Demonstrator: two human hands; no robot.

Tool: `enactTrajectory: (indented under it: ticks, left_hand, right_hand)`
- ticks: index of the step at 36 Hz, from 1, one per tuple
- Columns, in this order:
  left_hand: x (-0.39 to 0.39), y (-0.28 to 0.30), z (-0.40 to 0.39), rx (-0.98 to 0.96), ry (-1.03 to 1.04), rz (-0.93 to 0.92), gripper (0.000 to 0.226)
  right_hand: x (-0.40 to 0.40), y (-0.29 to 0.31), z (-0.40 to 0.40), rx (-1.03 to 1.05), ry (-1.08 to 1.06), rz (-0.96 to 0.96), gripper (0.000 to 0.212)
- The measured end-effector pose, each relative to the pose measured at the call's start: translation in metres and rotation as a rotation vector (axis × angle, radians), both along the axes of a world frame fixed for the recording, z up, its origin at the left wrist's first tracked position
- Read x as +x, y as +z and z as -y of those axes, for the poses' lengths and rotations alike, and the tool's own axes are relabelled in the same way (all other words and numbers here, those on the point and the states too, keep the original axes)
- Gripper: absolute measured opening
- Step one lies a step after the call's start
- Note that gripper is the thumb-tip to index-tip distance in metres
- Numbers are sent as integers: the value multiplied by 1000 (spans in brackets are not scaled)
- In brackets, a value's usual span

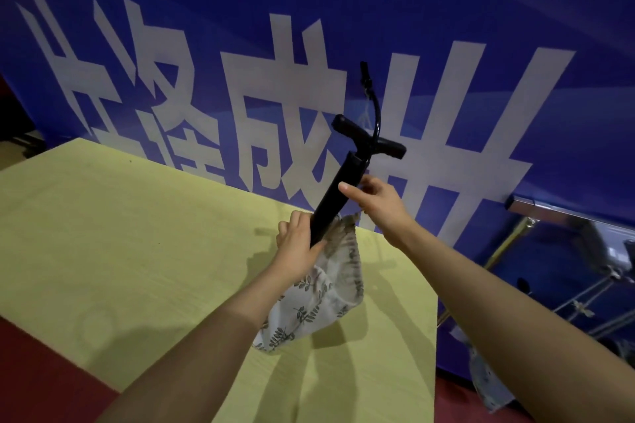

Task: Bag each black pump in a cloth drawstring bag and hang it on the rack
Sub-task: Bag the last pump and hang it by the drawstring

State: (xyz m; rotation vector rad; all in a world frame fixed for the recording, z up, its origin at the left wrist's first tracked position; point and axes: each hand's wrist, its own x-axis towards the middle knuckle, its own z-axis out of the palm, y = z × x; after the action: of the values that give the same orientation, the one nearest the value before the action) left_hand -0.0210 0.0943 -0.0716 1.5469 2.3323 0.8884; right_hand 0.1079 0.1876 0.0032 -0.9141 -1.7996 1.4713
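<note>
A black hand pump with a T-handle and a thin hose curling up from its top tilts over the yellow-green table. Its lower end sits inside the mouth of a white cloth bag printed with grey leaves. My left hand grips the bag's gathered mouth around the pump's barrel. My right hand pinches the barrel higher up, just below the handle. The bag's bottom hangs down and reaches the tabletop.
A blue banner with big white characters stands right behind the table. At the right, a metal rack with rails holds another patterned bag hanging low. Red floor shows at the lower left.
</note>
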Motion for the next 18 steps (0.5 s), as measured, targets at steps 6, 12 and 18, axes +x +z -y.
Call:
enactTrajectory:
  ticks: [6, 12, 18]
  left_hand:
    - [-5, -7, 8, -175, -82, 7, 75]
    - [-6, -7, 8, -245, -100, 165, 82]
    - [0, 21, 11, 189, 76, 164, 48]
  right_hand:
    - [1, -16, 10, 38, -55, 23, 24]
    - [1, -31, 11, 96, -75, 96, 32]
    - [-1, -40, 17, 239, -75, 188, 37]
